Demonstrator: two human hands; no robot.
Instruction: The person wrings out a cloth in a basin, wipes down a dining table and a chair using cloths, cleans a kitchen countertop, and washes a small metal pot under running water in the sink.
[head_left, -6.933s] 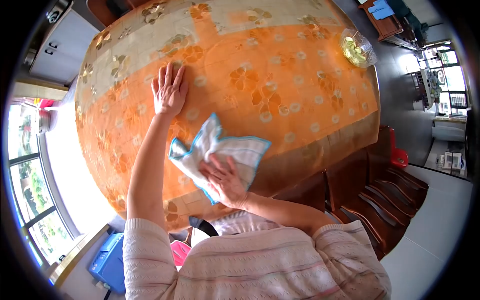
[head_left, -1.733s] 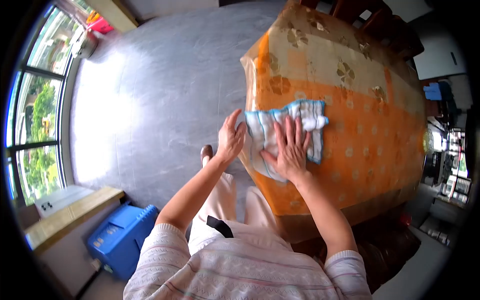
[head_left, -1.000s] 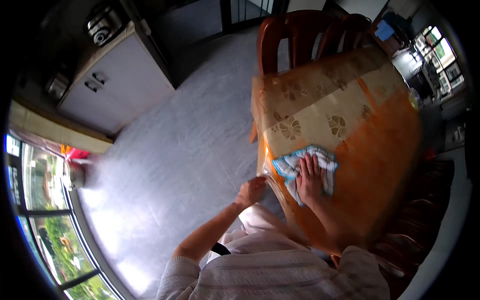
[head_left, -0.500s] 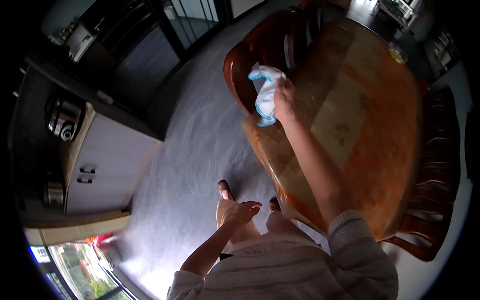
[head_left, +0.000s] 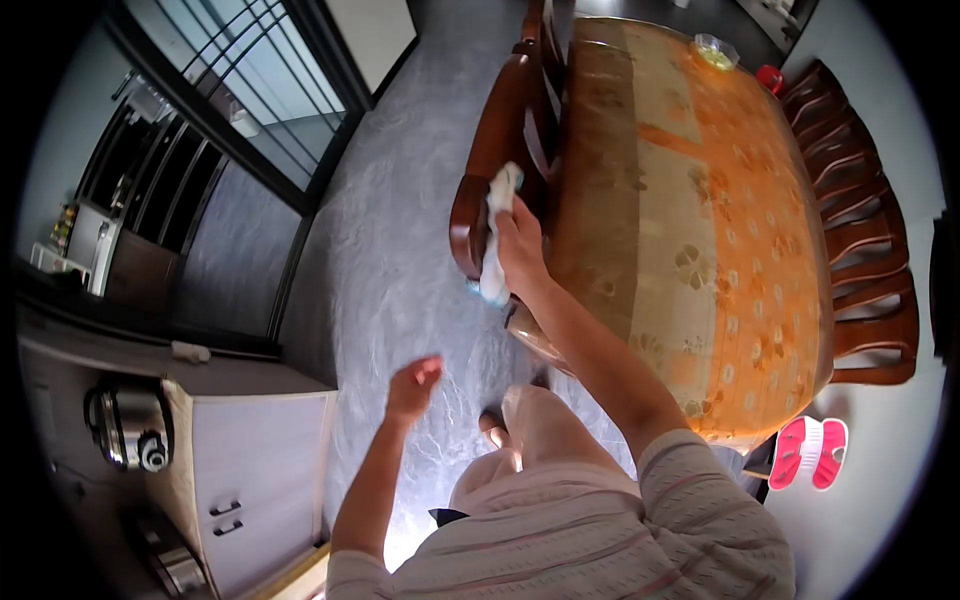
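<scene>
Cloth (head_left: 493,245): gripping it bunched in right hand (head_left: 522,246) at the chair back (head_left: 492,145), hanging left hand (head_left: 411,389) loosely half-curled above the floor (head_left: 390,250).

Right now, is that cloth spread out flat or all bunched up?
Bunched up: the cloth is a narrow, crumpled strip gripped in the right hand, not a flat sheet.

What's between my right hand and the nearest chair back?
The white cloth, gripped by your right hand, lies between it and the chair back in the head view; whether cloth touches chair is unclear.
</scene>
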